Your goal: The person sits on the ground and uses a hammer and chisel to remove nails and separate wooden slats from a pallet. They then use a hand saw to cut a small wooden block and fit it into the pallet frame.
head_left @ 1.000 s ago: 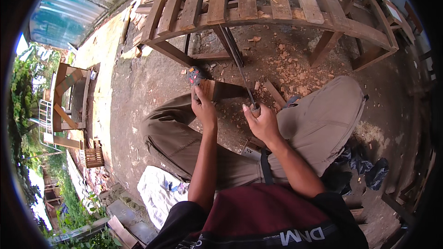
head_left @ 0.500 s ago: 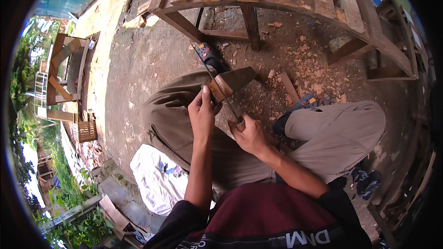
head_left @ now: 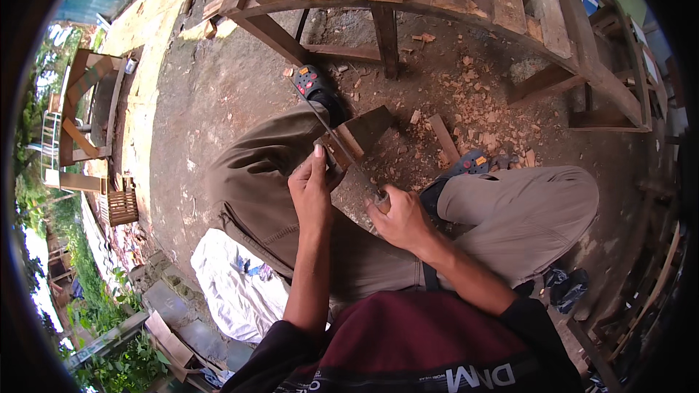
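My left hand point(head_left: 312, 185) grips a small brown wooden piece point(head_left: 352, 140) over my left thigh, thumb pressed on top. A flat, dark, tapering part point(head_left: 373, 124) sticks out beyond the wood; whether the two are joined, I cannot tell. My right hand point(head_left: 404, 218) is closed round the handle of a long, thin, dark tool like a file point(head_left: 313, 105). The tool slants away to the upper left and lies across the wooden piece, its far end near my left shoe point(head_left: 314, 84).
A slatted wooden bench point(head_left: 393, 0) stands ahead. Wood chips point(head_left: 480, 116) and a wood strip point(head_left: 444, 138) litter the ground. White cloth point(head_left: 237, 287) lies left of my lap, a black plastic bag point(head_left: 568, 287) at the right. A wooden frame point(head_left: 87, 109) stands far left.
Both hands stay closed on the same things. The tool has slid slightly along the wooden piece, toward the upper left. The whole view has shifted a little.
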`<state>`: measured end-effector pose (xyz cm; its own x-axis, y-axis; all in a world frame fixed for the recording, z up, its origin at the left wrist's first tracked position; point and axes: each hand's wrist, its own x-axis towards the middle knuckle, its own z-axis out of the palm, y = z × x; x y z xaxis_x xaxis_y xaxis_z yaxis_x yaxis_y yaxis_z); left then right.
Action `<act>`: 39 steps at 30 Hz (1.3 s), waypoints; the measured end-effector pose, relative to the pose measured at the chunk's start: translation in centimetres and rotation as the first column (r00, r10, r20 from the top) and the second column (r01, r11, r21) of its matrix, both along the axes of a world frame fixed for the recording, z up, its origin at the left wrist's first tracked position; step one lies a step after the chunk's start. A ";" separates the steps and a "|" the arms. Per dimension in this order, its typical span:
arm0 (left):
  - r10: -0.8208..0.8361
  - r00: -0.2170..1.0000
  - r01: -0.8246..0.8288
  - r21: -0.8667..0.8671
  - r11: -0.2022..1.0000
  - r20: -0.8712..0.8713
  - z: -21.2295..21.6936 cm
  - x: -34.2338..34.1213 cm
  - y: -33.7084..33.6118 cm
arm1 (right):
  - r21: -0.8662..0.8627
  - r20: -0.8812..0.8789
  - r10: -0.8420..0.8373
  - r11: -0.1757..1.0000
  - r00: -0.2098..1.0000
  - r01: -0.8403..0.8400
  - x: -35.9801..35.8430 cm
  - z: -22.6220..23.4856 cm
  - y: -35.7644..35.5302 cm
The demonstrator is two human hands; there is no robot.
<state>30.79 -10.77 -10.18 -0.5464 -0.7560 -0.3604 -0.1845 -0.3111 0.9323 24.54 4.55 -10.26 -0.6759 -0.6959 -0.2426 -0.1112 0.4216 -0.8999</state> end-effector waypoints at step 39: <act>0.058 0.998 -0.056 -0.125 0.991 0.014 -0.3 -1.6 -1.8 | 0.001 0.008 0.032 0.999 0.999 -0.032 -1.1 1.9 1.3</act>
